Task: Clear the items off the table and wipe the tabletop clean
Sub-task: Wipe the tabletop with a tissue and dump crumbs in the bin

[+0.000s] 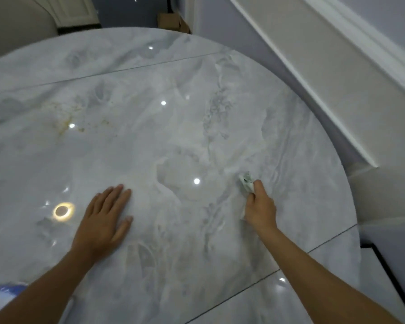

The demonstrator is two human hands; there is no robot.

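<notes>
A round, glossy grey-white marble tabletop (164,127) fills most of the head view. My left hand (104,218) lies flat on it at the lower left, palm down, fingers slightly apart, holding nothing. My right hand (260,208) is closed on a crumpled white tissue (247,182) and presses it against the tabletop at the right of centre. The tissue sticks out beyond my fingers and shows some dark marks. Yellowish-brown stains (67,120) speckle the tabletop at the left, far from both hands.
A blue and white object (6,292) peeks out at the table's lower left edge, partly hidden by my left forearm. A white moulded wall (337,73) runs close along the table's right side. A cardboard box (171,22) stands on the floor beyond the far edge.
</notes>
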